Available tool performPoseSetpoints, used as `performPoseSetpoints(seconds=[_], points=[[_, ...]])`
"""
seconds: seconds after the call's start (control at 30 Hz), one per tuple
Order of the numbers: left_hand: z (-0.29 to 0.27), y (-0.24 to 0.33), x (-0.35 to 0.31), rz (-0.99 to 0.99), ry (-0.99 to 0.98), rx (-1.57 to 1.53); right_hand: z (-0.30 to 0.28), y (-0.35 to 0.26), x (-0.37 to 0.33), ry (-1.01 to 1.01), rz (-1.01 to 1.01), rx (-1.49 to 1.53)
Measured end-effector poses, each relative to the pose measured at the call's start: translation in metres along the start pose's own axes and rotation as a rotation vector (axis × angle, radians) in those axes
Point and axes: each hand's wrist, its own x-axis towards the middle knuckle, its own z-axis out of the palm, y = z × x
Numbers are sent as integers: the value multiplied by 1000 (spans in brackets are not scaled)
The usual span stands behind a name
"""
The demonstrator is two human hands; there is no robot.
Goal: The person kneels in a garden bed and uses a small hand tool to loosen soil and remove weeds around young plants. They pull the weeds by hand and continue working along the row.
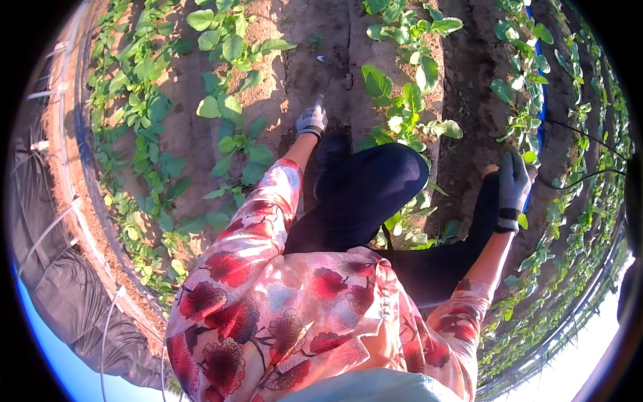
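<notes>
My left hand (311,122), in a pale grey glove, reaches forward, low over the soil between two plant rows. Its fingers are closed, and a thin pointed shape juts from them; I cannot make out what it is. Ahead of this hand, a small whitish-blue piece (321,59) shows on the shaded soil. My right hand (514,181), in a grey glove with a dark cuff, is beside my lower leg, close to the right plant row. Its fingers are bent together, and whatever they hold is hidden. Broad-leaved green plants (402,100) stand between my hands.
My bent knee (388,174) in dark trousers sits over the middle row. Another leafy row (231,144) runs left of my arm. A blue hose (540,80) follows the right row, with a thin black line (589,137) beyond. Dark sheeting (80,301) and pale hoops border the left side.
</notes>
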Motion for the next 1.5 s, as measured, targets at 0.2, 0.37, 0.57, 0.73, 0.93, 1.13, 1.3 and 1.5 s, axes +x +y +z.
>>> performPoseSetpoints(seconds=[0.2,0.37,0.57,0.73,0.93,1.13,1.3,1.5], points=[[9,-35,-27,44,25,10,4,-5,0,-18,-38,54],[25,-64,-94,21,-93,-4,5,-16,0,-64,31,109],[38,-92,-139,80,-82,-73,7,-12,-3,-50,-2,95],[42,-78,-109,185,130,-389,8,-17,-5,-69,-2,142],[11,-23,-95,-139,-284,-1098,-3,-15,-9,-42,5,58],[33,-42,-109,-109,-351,-1267,3,-15,-8,-45,-49,77],[25,-63,-107,11,-342,-1208,8,-11,-4,-36,-60,97],[-20,-27,-78,-8,-185,-995,7,16,-1,-17,-216,19]])
